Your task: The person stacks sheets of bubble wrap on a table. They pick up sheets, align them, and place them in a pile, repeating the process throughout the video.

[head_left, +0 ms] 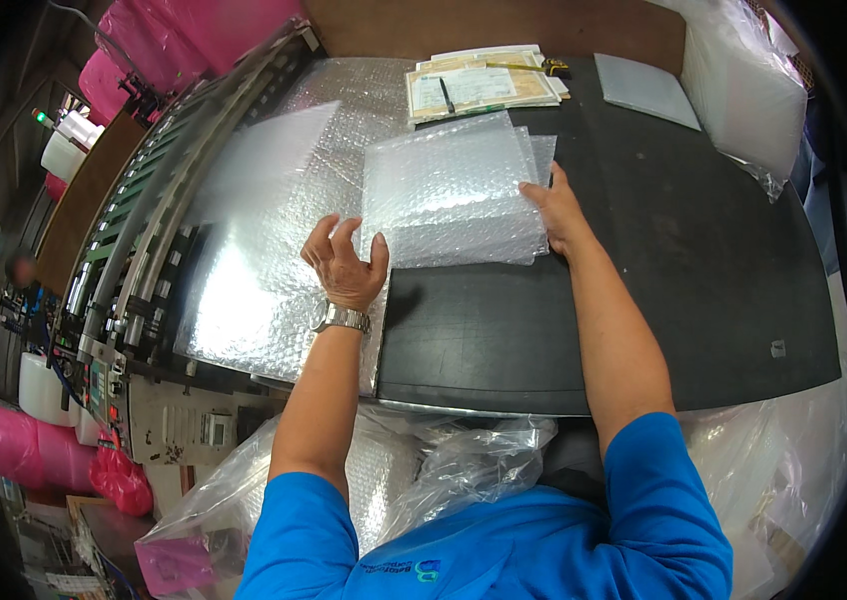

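Observation:
A loose stack of clear bubble wrap sheets lies in front of me, its layers fanned unevenly along the right side. My right hand grips that right edge, thumb on top and fingers around the side. At the stack's lower left corner is my left hand, fingers apart and slightly bent, with nothing held in it. Its thumb is right by the stack's left edge; whether it touches cannot be made out. Under the left hand, a wide bubble wrap web spreads from the machine onto the table.
The dark tabletop extends right. Papers with a pen and a tape measure lie at the back, near a flat pale stack. A roller machine borders the left. A large plastic-wrapped bundle stands at the far right.

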Demonstrator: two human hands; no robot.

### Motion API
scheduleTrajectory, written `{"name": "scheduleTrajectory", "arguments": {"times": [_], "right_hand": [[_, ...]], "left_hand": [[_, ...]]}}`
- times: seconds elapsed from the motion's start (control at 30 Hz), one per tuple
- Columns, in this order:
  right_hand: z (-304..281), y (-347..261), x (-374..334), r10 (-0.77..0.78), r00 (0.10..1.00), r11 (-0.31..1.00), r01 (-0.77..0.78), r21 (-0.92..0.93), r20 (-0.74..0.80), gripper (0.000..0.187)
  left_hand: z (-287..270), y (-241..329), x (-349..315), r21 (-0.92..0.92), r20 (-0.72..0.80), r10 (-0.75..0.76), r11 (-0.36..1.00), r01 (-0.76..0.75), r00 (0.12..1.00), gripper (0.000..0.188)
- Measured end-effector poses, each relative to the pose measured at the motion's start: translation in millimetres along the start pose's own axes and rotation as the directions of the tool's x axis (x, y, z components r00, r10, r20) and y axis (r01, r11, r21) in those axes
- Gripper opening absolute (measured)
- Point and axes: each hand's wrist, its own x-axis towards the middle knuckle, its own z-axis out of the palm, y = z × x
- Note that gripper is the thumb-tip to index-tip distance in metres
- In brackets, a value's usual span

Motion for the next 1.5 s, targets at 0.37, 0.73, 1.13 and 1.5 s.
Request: {"name": "scheduleTrajectory", "arguments": {"times": [0.37, 0.73, 1.13, 1.5], "right_hand": [[3.0, -5.7, -8.7, -0.044, 0.985, 0.999, 0.042, 0.013, 0.168, 0.08], [12.4, -8.2, -16.7, -0.108, 0.993, 0.965, 0.118, -0.233, 0.055, 0.089], [-0.2, 4.2, 3.3, -0.024, 0.999, 0.992, 0.026, -0.125, 0.021, 0.085], [-1.9, 5.5, 4.5, 0.0, 1.0, 0.996, 0.001, -0.087, 0.005, 0.085]], "left_hand": [[5.1, 5.3, 9.6, 0.318, 0.676, -0.394, 0.918, 0.236, 0.623, 0.06], [-0.6, 14.5, 6.8, -0.223, 0.636, 0.105, 0.973, 0.051, 0.765, 0.039], [8.0, -11.4, 6.0, -0.097, 0.131, -0.351, 0.926, 0.365, 0.927, 0.033], [8.7, -16.2, 4.3, -0.151, 0.116, -0.412, 0.892, 0.427, 0.904, 0.045]]}}
